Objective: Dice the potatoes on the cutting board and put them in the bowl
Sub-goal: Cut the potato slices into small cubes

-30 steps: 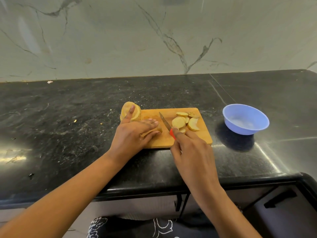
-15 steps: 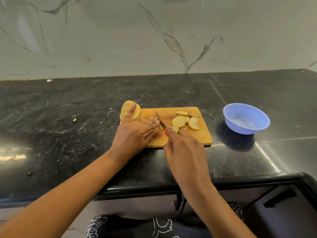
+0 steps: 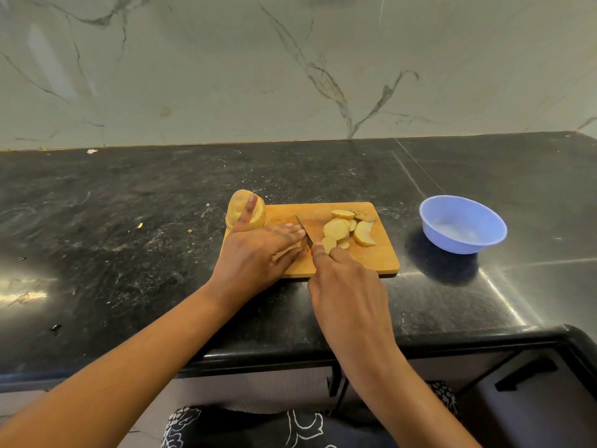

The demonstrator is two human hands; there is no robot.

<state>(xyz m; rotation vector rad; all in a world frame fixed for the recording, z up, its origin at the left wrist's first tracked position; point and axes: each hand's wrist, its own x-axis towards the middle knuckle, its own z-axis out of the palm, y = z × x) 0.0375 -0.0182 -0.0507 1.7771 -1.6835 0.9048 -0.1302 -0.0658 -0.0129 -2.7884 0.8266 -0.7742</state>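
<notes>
- Two hands are seen at the near edge of the board (image 3: 381, 258): the grip of the right hand (image 3: 349, 286) is closed round the knife (image 3: 304, 235), its blade pointing away.
- A potato piece (image 3: 302, 244) is pressed under the near-straight fingers of the left hand (image 3: 255, 253), just left of the blade.
- Slices (image 3: 336, 228) lie right of the blade; the bowl (image 3: 462, 224) is set further right on the tabletop (image 3: 129, 253), nearer the right hand.
- No writing is legible.
</notes>
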